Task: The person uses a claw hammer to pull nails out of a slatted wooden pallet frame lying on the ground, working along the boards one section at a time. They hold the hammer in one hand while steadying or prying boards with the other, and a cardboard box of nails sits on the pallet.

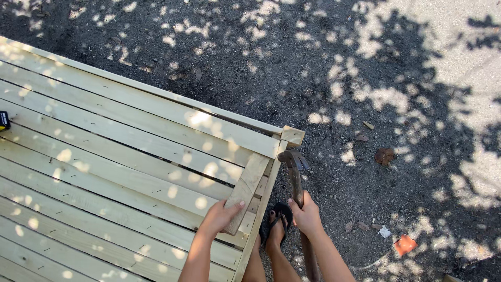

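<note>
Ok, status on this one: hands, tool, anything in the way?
Left hand holds short weathered wooden board on pale slatted wooden frame. Right hand grips claw hammer. Nothing in between.

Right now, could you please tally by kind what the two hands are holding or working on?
Short loose pale wooden board, in left hand: 1
Wooden-handled claw hammer, in right hand: 1
Large pale slatted wooden panel: 1
Total: 3

Place: outside, a yard or driveway used for wood work
Ground: dark, rough gravel (323, 68) with dry leaves and spots of sun through trees
Wood: a big slatted frame (104, 172) of pale new boards
Tool: a hammer (295, 175)
Feet: a flip-flop (279, 222), not work boots
</note>
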